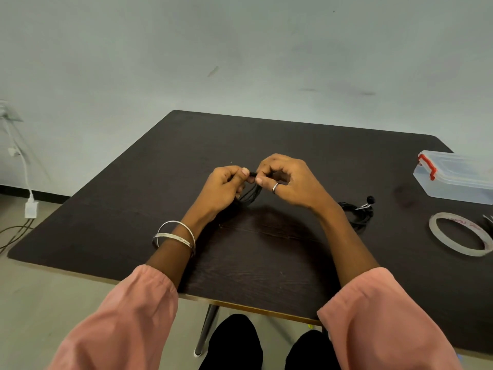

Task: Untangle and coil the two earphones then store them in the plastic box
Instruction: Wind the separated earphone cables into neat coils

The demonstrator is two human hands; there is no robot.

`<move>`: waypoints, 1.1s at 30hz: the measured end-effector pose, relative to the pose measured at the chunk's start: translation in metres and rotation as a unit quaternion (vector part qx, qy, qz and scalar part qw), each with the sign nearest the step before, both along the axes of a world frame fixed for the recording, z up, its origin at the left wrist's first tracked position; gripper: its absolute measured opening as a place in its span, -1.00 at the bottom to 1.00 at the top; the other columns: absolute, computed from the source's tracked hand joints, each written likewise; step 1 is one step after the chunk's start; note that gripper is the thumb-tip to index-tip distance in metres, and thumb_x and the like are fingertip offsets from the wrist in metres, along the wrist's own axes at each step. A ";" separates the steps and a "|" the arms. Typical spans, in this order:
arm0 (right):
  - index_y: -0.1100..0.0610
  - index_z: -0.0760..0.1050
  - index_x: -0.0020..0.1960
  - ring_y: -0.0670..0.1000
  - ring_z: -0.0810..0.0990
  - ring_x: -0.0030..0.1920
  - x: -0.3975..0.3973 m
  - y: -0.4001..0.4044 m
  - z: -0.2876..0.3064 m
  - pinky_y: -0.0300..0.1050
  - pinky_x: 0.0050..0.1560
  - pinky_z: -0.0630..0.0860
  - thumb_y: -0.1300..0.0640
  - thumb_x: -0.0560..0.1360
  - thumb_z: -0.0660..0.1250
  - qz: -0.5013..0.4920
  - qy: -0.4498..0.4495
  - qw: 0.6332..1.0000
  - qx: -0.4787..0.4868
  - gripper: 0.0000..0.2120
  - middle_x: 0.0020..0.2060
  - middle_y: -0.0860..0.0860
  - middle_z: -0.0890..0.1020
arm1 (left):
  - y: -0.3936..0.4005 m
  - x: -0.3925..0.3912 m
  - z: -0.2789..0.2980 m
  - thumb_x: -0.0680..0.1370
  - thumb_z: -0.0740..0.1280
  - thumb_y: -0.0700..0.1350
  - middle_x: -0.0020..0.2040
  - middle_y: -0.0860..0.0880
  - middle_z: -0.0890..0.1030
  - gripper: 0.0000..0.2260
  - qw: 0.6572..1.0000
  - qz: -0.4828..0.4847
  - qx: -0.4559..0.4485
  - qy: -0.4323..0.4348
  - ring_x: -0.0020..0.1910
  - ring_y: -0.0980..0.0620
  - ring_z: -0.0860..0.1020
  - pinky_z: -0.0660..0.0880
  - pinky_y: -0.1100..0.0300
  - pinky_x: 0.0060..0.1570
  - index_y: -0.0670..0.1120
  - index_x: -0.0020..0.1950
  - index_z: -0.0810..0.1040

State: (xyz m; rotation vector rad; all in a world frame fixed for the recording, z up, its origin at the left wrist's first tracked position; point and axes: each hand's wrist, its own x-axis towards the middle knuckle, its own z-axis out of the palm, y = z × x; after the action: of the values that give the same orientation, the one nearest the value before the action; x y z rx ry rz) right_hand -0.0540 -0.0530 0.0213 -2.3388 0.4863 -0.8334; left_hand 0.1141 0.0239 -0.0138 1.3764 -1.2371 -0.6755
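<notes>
Both hands (226,185) (286,180) pinching black earphone (250,193) w/ closed grip, probably coiled, dark table (160,196), grey wall (240,49)

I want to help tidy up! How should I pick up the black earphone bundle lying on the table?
Pinch the bunched loops of the black earphone bundle across their middle, coming from above. The cord lies flat on the dark wooden table, and the earbuds stick out at its far side, so gripping the loops together would likely keep the coil from loosening.
</notes>
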 end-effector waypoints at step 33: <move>-0.01 0.52 0.16 -0.10 0.62 0.06 0.004 -0.004 -0.007 -0.04 0.10 0.58 0.12 0.44 0.46 -0.007 0.011 0.991 0.133 -0.68 0.05 -0.05 0.62 | 0.002 -0.006 0.006 0.66 0.16 -0.11 -0.35 -0.03 0.51 -0.70 0.999 0.010 0.030 0.023 -0.43 0.20 0.46 0.38 0.42 -0.39 -0.11 -0.22 0.55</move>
State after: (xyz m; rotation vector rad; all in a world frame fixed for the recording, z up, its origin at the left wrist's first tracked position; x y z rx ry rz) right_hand -0.0496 -0.0568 0.0142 -2.1021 0.5866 -0.7036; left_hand 0.1085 0.0257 -0.0081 1.4125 -1.1730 -0.7307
